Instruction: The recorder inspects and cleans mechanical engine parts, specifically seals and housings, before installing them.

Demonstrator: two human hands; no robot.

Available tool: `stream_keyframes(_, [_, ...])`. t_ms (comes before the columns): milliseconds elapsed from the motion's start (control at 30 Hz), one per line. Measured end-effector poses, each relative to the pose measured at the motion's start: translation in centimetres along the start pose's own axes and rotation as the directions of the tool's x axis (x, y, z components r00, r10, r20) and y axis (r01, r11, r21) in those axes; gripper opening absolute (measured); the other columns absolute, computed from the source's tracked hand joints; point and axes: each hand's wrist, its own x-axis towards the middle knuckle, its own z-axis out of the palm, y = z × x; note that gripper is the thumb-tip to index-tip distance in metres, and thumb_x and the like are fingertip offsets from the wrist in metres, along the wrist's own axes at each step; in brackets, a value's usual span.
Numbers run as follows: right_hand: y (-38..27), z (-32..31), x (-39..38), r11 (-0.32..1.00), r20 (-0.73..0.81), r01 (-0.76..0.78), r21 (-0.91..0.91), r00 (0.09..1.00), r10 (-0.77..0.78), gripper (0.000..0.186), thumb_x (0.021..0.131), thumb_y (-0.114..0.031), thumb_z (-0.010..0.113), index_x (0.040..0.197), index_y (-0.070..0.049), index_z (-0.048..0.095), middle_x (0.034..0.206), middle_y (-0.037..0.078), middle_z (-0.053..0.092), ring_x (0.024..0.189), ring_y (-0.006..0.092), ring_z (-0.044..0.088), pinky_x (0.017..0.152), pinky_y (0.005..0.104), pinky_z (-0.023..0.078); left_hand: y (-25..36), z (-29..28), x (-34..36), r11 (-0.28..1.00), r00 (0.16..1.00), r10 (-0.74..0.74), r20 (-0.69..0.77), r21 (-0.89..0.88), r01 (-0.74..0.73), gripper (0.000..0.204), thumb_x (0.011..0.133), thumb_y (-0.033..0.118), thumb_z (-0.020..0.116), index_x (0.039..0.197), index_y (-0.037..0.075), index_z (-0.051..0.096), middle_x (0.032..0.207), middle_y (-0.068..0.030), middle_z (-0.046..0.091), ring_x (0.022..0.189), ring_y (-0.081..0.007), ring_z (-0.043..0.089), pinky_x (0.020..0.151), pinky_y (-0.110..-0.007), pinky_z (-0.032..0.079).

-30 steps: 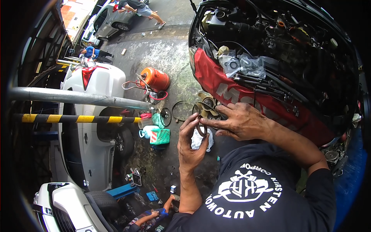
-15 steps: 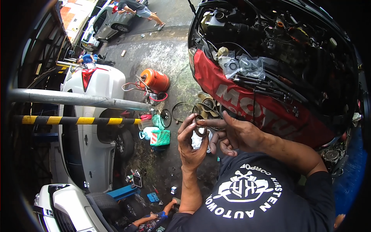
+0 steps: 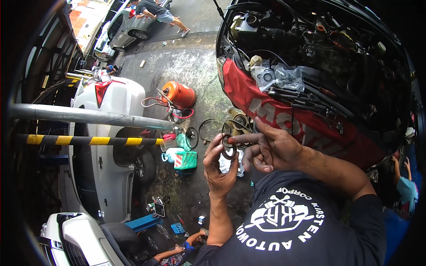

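Raised near the middle of the view, my left hand (image 3: 218, 172) grips a dark ring (image 3: 228, 151) upright between thumb and fingers. My right hand (image 3: 279, 148) points its index finger into the ring's opening, the fingertip showing reddish; its other fingers are loosely bent and apart, and its thumb is raised. Beyond my hands, low on the floor, lie a fan (image 3: 238, 120), a loop of belt (image 3: 200, 126) and a white plastic bag (image 3: 239, 166), partly hidden.
An open engine bay (image 3: 319, 44) with a red cover (image 3: 242, 88) fills the upper right. An orange drum (image 3: 179, 94), green-wrapped box (image 3: 185, 160), steel pole (image 3: 88, 114) and white car (image 3: 106, 177) are leftward. Other people work at top (image 3: 148, 11), bottom (image 3: 191, 239) and right edge (image 3: 406, 186).
My right hand's fingers have spread, the thumb lifting, with the index fingertip staying at the ring. Another person has appeared at the right edge; the blue-clad person at upper left has moved mostly behind the car.
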Motion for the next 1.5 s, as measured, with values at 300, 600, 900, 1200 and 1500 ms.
stream_keyframes(300, [0.6,1.0,-1.4,-0.097,0.15,0.132,-0.987,0.964,-0.22,0.058,0.102,-0.05,0.041,0.149,-0.015,0.041,0.096,0.016,0.068,0.078,0.0273,0.069,0.072,0.0381,0.056,-0.1,-0.5,-0.1,0.98,0.991,-0.136,-0.011,-0.152,0.132,0.073,0.075,-0.014,0.072,0.135,0.009,0.038,0.147,-0.0202,0.04,0.133,-0.03,0.047,0.109,-0.041,0.043])
stream_keyframes(600, [-1.5,1.0,-1.0,-0.596,0.167,0.042,-0.802,0.974,-0.156,0.052,0.1,-0.046,0.048,0.15,-0.038,0.038,0.083,0.01,0.056,0.071,0.0237,0.062,0.063,0.0394,0.052,0.4,-0.6,0.1,0.956,0.983,-0.181,-0.028,-0.24,0.169,0.072,0.076,-0.016,0.071,0.135,0.008,0.038,0.147,-0.0189,0.04,0.133,-0.028,0.047,0.11,-0.039,0.042])
stream_keyframes(900, [-0.9,0.2,-0.9,-0.481,0.234,0.102,-0.871,0.946,-0.223,0.049,0.102,-0.044,0.046,0.149,-0.032,0.041,0.088,0.012,0.059,0.079,0.0248,0.063,0.068,0.0387,0.053,0.2,-0.6,0.0,0.972,0.985,-0.164,-0.051,-0.181,0.152,0.071,0.076,-0.015,0.071,0.134,0.008,0.039,0.146,-0.0192,0.04,0.132,-0.0279,0.048,0.109,-0.039,0.044])
stream_keyframes(1200, [-0.3,1.0,-0.7,0.166,0.067,0.122,-0.979,0.95,-0.304,0.053,0.105,-0.043,0.04,0.146,-0.009,0.046,0.093,0.011,0.066,0.08,0.0176,0.061,0.073,0.0355,0.051,-0.8,-0.4,-0.3,0.971,0.997,0.081,-0.002,0.225,-0.078,0.064,0.076,-0.013,0.071,0.129,0.008,0.042,0.141,-0.0228,0.046,0.13,-0.0336,0.05,0.107,-0.042,0.045])
stream_keyframes(1500, [-0.9,-1.0,-0.2,-0.669,0.339,0.074,-0.74,0.9,-0.275,0.049,0.098,-0.043,0.053,0.145,-0.032,0.047,0.088,0.011,0.051,0.078,0.024,0.06,0.066,0.0384,0.052,-0.6,-0.5,0.1,0.941,0.992,0.115,0.052,0.316,-0.125,0.062,0.076,-0.012,0.073,0.127,0.009,0.046,0.137,-0.0215,0.052,0.127,-0.0349,0.054,0.104,-0.041,0.047])
